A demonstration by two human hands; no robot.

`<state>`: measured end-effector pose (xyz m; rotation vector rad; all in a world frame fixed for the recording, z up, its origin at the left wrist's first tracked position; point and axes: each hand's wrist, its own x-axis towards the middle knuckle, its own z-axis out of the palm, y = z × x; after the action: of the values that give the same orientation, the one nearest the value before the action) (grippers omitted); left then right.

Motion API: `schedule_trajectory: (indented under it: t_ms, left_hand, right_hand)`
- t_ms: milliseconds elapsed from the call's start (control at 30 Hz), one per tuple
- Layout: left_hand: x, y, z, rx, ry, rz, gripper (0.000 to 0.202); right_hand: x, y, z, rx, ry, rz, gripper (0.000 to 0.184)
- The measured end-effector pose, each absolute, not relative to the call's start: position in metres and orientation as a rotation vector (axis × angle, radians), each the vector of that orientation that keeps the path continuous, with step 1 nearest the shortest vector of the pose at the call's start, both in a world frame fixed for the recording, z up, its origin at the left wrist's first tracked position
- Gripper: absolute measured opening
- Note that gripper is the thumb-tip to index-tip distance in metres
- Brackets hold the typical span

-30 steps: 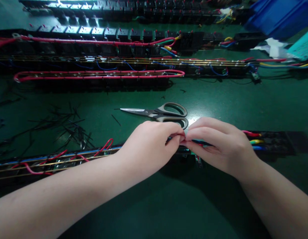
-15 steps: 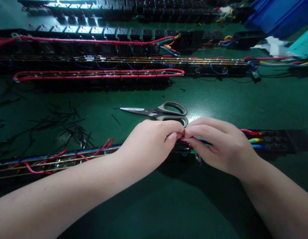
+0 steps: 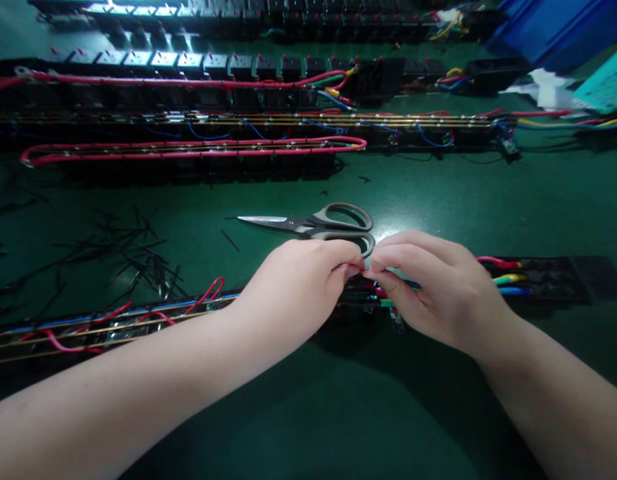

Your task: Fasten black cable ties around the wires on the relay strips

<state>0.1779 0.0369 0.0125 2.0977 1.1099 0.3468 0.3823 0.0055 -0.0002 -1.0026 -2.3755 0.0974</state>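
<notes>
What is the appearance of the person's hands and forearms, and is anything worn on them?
The left hand and right hand are ungloved. Both forearms are bare, with no sleeve, watch or bracelet in view. No ring shows on the visible fingers.

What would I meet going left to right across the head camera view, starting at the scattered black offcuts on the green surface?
Black offcuts → left hand → right hand → yellow wire → black end of the near wired strip.
</notes>
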Motion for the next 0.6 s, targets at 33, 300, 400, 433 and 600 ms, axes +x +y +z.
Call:
schedule_trajectory:
  t_ms: [33,300,400,433,600]
  left_hand:
    - [0.1782,0.0368,0.0128,2.101,1.121,0.332,0.022]
    - [0.1789,0.0359,0.0129,2.106,1.152,0.269,0.024]
    - [0.1784,0.0346,0.0113,2.107,1.112,0.325,0.024]
    - [0.1780,0.0342,0.0108,2.107,1.085,0.349,0.023]
    - [0.1764,0.0345,0.0099,2.078,1.014,0.444,0.013]
  right_hand:
    - [0.3821,0.0055,-0.0004,-1.003,-2.373,0.094,0.007]
    - [0.3811,0.0044,-0.0005,-1.056,-2.304,0.032,0.011]
    - [0.3803,0.0042,0.0004,-1.074,-2.279,0.062,0.010]
    - [0.3799,0.0040,0.0010,-1.079,-2.268,0.086,0.011]
    - [0.3789,0.0036,0.0044,-1.054,-2.263,0.257,0.013]
